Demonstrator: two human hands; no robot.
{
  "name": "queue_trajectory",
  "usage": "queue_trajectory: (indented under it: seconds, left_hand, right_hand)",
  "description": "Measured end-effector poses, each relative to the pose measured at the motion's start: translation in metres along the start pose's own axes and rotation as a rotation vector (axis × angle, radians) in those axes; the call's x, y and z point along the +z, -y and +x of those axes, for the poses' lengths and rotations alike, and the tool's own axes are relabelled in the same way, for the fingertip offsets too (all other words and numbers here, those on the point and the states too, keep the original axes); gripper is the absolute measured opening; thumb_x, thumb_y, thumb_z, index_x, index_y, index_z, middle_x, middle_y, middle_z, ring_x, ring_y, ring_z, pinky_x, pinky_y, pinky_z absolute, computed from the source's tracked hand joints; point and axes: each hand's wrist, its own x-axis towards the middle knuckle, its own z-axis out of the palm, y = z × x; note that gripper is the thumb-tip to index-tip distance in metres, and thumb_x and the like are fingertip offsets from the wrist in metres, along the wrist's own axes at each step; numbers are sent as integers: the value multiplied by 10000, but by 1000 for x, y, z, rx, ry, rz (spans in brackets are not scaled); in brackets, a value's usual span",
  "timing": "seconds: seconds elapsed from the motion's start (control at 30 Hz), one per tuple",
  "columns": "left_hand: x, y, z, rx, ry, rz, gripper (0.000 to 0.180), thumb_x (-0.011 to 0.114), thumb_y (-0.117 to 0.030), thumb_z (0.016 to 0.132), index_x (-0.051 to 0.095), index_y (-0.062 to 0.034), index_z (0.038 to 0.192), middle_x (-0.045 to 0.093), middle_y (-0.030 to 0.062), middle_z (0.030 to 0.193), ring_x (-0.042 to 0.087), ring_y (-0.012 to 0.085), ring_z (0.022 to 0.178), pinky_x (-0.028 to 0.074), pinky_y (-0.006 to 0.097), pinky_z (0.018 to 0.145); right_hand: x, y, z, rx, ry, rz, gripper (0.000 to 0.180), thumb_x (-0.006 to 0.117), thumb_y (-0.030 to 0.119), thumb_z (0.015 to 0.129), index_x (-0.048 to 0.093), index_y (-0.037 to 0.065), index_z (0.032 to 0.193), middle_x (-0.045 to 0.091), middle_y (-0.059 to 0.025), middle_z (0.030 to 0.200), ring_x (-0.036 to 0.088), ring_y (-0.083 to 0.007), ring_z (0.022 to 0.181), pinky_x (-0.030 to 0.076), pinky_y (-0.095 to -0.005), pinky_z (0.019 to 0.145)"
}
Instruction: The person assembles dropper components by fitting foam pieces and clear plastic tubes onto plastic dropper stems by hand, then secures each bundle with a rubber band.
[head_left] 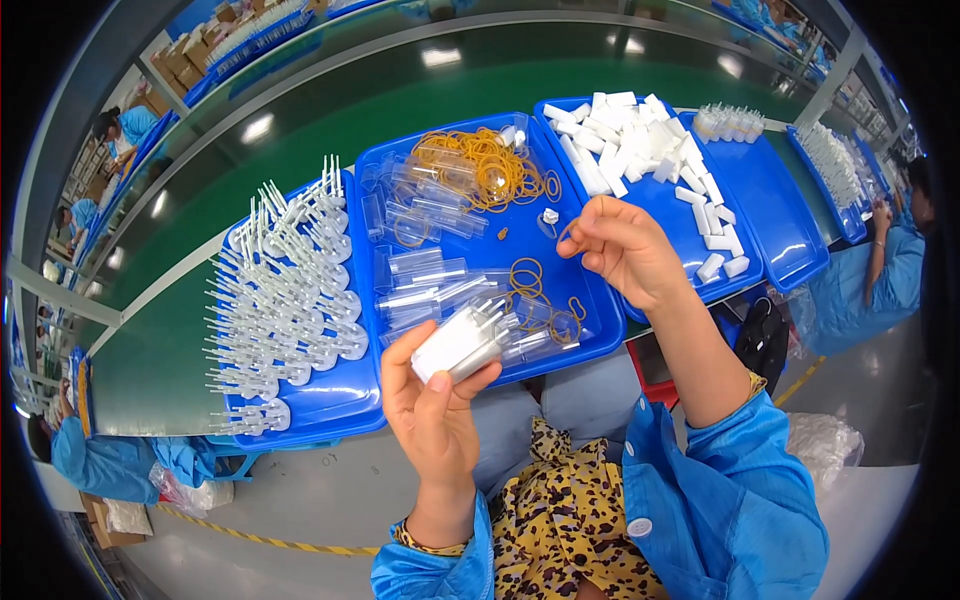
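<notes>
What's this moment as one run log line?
left hand: holds white bundle; right hand: over blue tray, hold unclear; rubber bands: in same tray

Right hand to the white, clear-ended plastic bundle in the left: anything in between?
Nothing visible stands between the bare right hand and the white, clear-ended plastic bundle in the left hand. The loose tan rubber bands there lie lower, in the blue plastic tray.

"What's on the grey floor (325, 490)?"
"A yellow-and-black striped line (265, 541)."
"And to the right?"
"A clear plastic bag (824, 446), and a co-worker (888, 268) in blue at the far edge."
"Upper left?"
"Cardboard boxes (180, 68), stacked."
</notes>
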Motion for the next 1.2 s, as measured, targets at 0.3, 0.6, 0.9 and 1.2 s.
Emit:
queue_trajectory:
  seconds: [0.3, 0.6, 0.9, 1.2]
  left_hand:
    - [0, 0, -1, -103, 17, -172, 412, 527, -257, 979, 424, 10, 1276, 590, 205, 1161, 666, 292, 956, 597, 344, 784]
    - [5, 7, -7, 277, 121, 411, 411, 671, -46, 868, 506, 53, 1231, 598, 154, 1136, 594, 204, 1043, 486, 321, 915]
    - [-12, 11, -9, -33, 146, -485, 496, 573, -281, 954, 400, -29, 1344, 507, 199, 1261, 585, 310, 1100, 541, 392, 923]
    - [-8, 32, -7, -215, 173, -849, 515, 628, -176, 921, 370, -78, 1355, 521, 176, 1284, 555, 338, 1175, 510, 468, 970]
  right_hand:
    - [31, 12, -21, -41, 303, 60, 194, 516, 126, 964, 635, -7, 1041, 555, -211, 1306, 685, -145, 864, 512, -201, 625]
    - [84, 18, -55, -614, 370, -982, 618, 801, 167, 706, 582, 119, 1282, 499, -118, 1392, 633, -255, 1069, 554, -292, 648]
    - [70, 12, -58, -509, 428, -1180, 178, 706, 199, 825, 634, 38, 850, 659, -78, 860, 580, -152, 654, 433, -285, 631]
    - [76, -39, -69, 72, 589, 946, 269, 429, 190, 978, 587, 11, 1102, 576, -97, 1110, 485, -204, 1124, 398, -378, 926]
